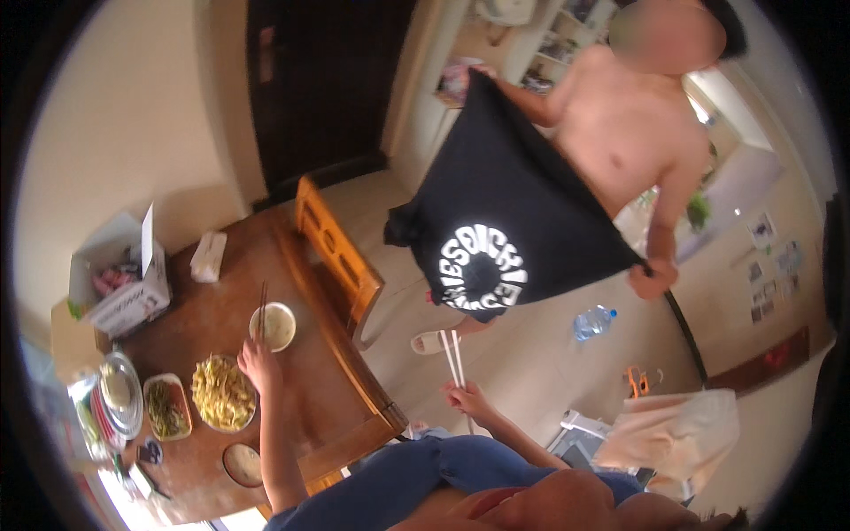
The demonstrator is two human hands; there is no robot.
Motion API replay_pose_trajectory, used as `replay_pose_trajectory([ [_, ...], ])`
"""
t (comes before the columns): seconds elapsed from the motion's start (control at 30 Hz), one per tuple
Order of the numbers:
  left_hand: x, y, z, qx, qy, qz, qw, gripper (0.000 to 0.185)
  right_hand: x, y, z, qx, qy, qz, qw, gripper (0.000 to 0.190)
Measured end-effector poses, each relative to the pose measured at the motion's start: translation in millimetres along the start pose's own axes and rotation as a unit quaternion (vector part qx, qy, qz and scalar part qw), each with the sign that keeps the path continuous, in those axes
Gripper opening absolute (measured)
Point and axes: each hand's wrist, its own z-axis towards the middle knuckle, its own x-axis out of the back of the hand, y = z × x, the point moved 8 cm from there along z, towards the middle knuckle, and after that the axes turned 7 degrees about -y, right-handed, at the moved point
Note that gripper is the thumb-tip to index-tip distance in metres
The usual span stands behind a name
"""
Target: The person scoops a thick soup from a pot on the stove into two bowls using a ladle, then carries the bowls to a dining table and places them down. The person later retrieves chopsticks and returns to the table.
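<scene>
My left hand [259, 362] reaches over the wooden dining table [312, 405] and grips a pair of dark chopsticks [263, 308] beside a pale bowl [282, 326] holding light-coloured food. Whether it also touches the bowl, I cannot tell. Near it stands a plate of yellowish shredded food [222, 393]. Away from the table, my right hand [465, 397] is closed around white chopsticks [451, 355], their tips pointing up in the picture. Beyond that hand, another person [624, 133] holds a black printed T-shirt [505, 199] stretched between two hands.
A wooden chair [342, 249] stands at the table's edge. On the table are an open carton [133, 292], a tissue pack [209, 255], a dish of greens [167, 406] and another bowl [244, 464]. A water bottle [593, 323] and a cloth-covered item [671, 431] are at the right.
</scene>
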Motion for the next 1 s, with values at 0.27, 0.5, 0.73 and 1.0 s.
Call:
replay_pose_trajectory([
  [0.27, -45, -15, -301, 0.146, -0.026, -0.671, 0.727, 0.029, -16, 30, -5, 0.023, -0.202, 0.002, 0.979, 0.024],
  [0.5, -73, -50, -674, 0.512, -0.038, -0.624, 0.589, 0.037, 7, 157, -36, -0.083, -0.252, 0.005, 0.964, 0.018],
  [0.73, -11, -112, -778, 0.556, 0.216, -0.68, 0.426, 0.043, 23, 281, -76, -0.144, -0.28, -0.028, 0.949, 0.017],
  [1.0, 15, -176, -849, 0.502, 0.359, -0.742, 0.263, 0.053, 21, 270, -123, -0.052, -0.331, -0.123, 0.934, 0.017],
])
